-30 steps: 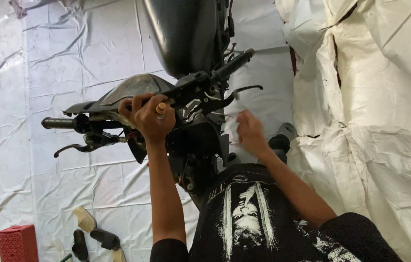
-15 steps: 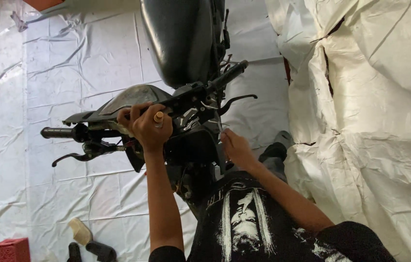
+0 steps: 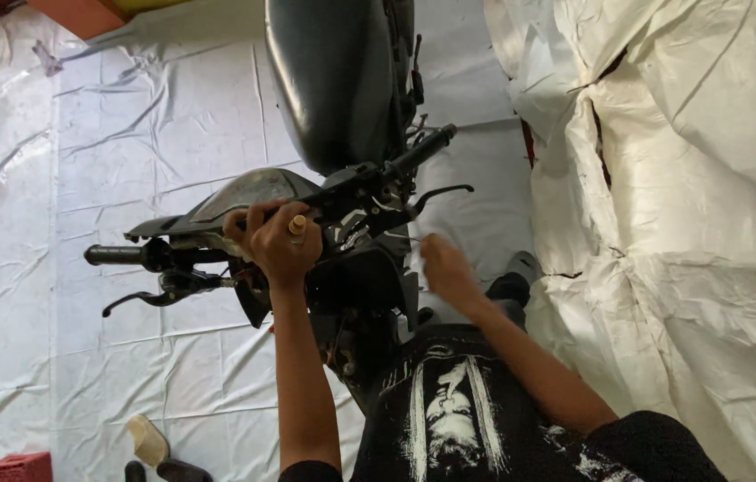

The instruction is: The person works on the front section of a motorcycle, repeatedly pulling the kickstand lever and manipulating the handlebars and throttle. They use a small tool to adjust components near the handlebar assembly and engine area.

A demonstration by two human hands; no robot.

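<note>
Left hand: the left hand (image 3: 275,241) is closed in a fist around a small tan-handled tool (image 3: 296,224), pressed against the middle of the black motorcycle handlebar (image 3: 244,236).
Right hand: the right hand (image 3: 445,268) hangs loosely open and holds nothing, just right of the dark headlight housing (image 3: 360,281).
Motorcycle: glossy black fuel tank (image 3: 329,80) at the far centre; rubber grips and thin metal levers.
Floor: crinkled white plastic sheeting (image 3: 83,161).
Packages: ribbed red crate (image 3: 16,467) near left; orange box corner (image 3: 83,13) far left.
</note>
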